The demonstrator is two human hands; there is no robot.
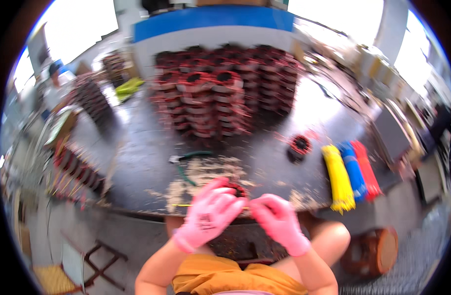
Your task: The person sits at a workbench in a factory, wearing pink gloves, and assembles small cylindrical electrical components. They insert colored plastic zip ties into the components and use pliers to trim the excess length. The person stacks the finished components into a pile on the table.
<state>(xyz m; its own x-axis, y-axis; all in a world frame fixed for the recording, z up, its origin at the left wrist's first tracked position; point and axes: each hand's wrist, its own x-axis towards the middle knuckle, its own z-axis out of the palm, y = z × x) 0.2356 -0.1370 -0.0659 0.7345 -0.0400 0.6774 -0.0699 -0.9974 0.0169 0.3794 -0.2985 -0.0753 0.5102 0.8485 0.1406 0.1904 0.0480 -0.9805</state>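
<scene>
My left hand (211, 211), in a pink glove, is closed around a small motor stator (237, 190) with a dark core and red windings, just over the near table edge. The fingers hide much of it. My right hand (277, 216), gloved the same way, is pinched close beside it, with a bit of yellow at its fingertips. A thin yellow strand (181, 205) sticks out to the left of my left hand; its middle is hidden. Beyond the hands lies a green tool (196, 154), possibly cutters or pliers, blurred.
Tall stacks of red-wound stators (201, 105) stand at the back. A single stator (300, 144) sits to the right, near yellow (339, 177), blue (353, 169) and red (366, 167) bundles of thin strands. Another stator row (78, 167) lies left. A wooden stool (370, 251) stands lower right.
</scene>
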